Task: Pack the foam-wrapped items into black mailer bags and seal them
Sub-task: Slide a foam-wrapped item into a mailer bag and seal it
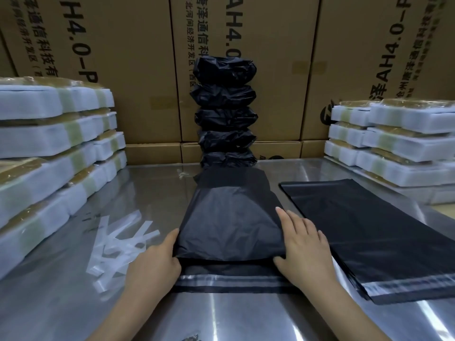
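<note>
Both sets of fingers are on the filled bag (pixel 229 217) in the middle of the table (pixel 246 316). The left hand (pixel 157 262) curls round the bag's near-left corner, thumb tucked under the near edge and fingertips up along the left side. The right hand (pixel 302 244) lies flatter along the bag's right edge, fingers nearly straight and pointing far, thumb hooked at the near-right corner; it looks more like a press than a grip.

The bag bulges with what must be a foam-wrapped item inside, though none of it shows. Its long axis runs near to far, straight away from the person. Just near of both thumbs the bag's open flap (pixel 234 279) lies flat on the table with its pale adhesive strip facing up, running left to right. So the seal sits on the near side of the fingers, equally close to either hand; I'd guess the next move is folding that flap up over the bulge, or rolling the bulge back onto it.

Further out: peeled strip liners (pixel 118 244) lie left of the left hand, a stack of empty bags (pixel 364 232) right of the right hand. Foam-wrapped packs are piled far left (pixel 56 148) and far right (pixel 394 141). A column of sealed bags (pixel 225 114) stands at the far edge against cartons (pixel 283 45).
</note>
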`<state>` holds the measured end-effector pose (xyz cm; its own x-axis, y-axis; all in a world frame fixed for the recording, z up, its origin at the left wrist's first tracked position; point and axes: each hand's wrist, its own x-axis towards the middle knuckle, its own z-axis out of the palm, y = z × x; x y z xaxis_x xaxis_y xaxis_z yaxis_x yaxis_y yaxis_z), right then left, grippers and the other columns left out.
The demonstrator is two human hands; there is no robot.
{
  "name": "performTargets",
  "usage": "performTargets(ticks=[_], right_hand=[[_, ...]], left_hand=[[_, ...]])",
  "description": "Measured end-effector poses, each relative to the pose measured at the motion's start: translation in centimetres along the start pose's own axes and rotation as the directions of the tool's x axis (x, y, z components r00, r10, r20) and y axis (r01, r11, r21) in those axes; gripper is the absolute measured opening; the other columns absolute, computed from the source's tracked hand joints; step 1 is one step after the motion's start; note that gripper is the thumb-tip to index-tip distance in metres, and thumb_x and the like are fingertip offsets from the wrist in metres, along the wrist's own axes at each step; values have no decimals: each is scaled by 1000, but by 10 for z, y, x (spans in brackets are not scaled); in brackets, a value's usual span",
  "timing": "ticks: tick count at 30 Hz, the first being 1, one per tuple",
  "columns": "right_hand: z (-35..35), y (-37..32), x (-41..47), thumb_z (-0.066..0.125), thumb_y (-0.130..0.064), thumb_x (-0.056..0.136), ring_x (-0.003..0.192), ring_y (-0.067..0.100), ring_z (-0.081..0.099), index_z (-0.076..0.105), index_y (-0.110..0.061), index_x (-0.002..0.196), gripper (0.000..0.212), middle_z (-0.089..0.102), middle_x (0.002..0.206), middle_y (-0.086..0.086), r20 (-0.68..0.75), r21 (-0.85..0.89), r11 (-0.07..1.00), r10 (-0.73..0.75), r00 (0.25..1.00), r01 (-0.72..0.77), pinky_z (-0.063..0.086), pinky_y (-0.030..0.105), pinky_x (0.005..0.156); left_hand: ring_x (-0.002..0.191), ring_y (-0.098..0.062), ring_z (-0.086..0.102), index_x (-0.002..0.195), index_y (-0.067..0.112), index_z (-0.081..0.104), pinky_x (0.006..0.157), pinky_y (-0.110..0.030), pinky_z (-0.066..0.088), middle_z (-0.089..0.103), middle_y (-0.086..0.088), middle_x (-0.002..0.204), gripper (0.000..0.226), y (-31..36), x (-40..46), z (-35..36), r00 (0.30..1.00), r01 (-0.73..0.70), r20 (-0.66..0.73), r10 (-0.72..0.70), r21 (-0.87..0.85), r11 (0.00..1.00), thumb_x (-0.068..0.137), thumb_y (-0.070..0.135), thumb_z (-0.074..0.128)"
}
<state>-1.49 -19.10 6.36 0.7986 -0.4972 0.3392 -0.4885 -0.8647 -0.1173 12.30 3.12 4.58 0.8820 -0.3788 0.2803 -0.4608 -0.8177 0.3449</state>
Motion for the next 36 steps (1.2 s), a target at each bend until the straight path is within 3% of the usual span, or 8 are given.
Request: performTargets(ticks=[4, 7, 12, 19, 26, 29, 33, 36], right_hand=[[4, 14, 0, 46, -5, 88, 100, 19, 57, 19, -27, 148, 69, 53, 126, -4, -12, 69, 990, 127, 992, -126, 41, 28, 67], [5, 18, -3, 43, 0, 88, 77, 20, 49, 28, -27, 144, 63, 58, 97, -1, 19, 154, 965, 211, 977, -211, 37, 30, 59], [6, 24, -7, 35, -7, 93, 117, 23, 48, 29, -26, 144, 55, 51, 130, 0, 100, 11, 980, 195, 976, -197, 43, 34, 87], [1, 17, -17, 34, -16, 97, 124, 22, 41, 40, -24, 132, 36, 44, 134, -1, 179, -75, 974, 224, 958, -213, 39, 39, 102], [-18, 14, -39, 44, -66, 86, 145, 14, 2, -1, -32, 150, 85, 6, 155, -14, 285, 98, 994, 10, 958, -40, 12, 38, 119], [-23, 2, -28, 34, -77, 80, 145, 10, -3, 2, -33, 150, 89, 5, 156, -19, 166, 214, 976, 0, 986, -36, 5, 40, 118], [-8, -33, 15, 26, -63, 92, 147, 13, -6, 2, -26, 153, 76, -1, 161, -8, -164, 276, 961, 40, 986, 7, 3, 42, 118], [26, -40, 33, 22, -53, 99, 148, 16, -11, -8, -24, 153, 68, -12, 161, -4, -123, 169, 985, 30, 992, -8, 3, 45, 118]], left_hand=[[81, -21, 57, 144, 37, 30, 71, -32, 48, 62, 0, 92, 60, -8, 1, -5, 998, 30, 49, -25, -107, 994, 90, 13, 37], [82, -19, 54, 144, 38, 28, 68, -30, 46, 58, 3, 90, 55, -7, -2, -5, 998, 23, 51, -22, -25, 999, 92, 21, 37], [113, -20, 48, 148, 35, 20, 89, -35, 43, 41, -1, 128, 52, -11, -2, -2, 994, 0, 107, -22, 198, 980, 97, 34, 29], [123, -19, 33, 150, 33, 12, 98, -35, 29, 26, 2, 140, 54, -17, -12, 2, 995, -6, 90, -31, 384, 923, 97, 40, 23], [142, -16, 12, 149, 39, -5, 114, -45, 8, 0, 12, 154, 89, -13, -12, -15, 967, -112, 246, 68, 170, 979, 81, 66, 46], [146, -14, -7, 148, 35, -17, 116, -46, -4, -20, 13, 156, 97, 3, -4, -13, 969, -175, 198, 149, 123, 977, 79, 75, 39], [139, -9, -28, 145, 31, -24, 116, -39, -8, -35, 13, 149, 81, 44, 19, 9, 931, -363, -9, 366, 111, 925, 87, 71, 17], [138, -10, -31, 143, 33, -25, 113, -35, -15, -37, 13, 146, 75, 54, 31, 34, 899, -438, 64, 434, 118, 891, 92, 66, 19]])
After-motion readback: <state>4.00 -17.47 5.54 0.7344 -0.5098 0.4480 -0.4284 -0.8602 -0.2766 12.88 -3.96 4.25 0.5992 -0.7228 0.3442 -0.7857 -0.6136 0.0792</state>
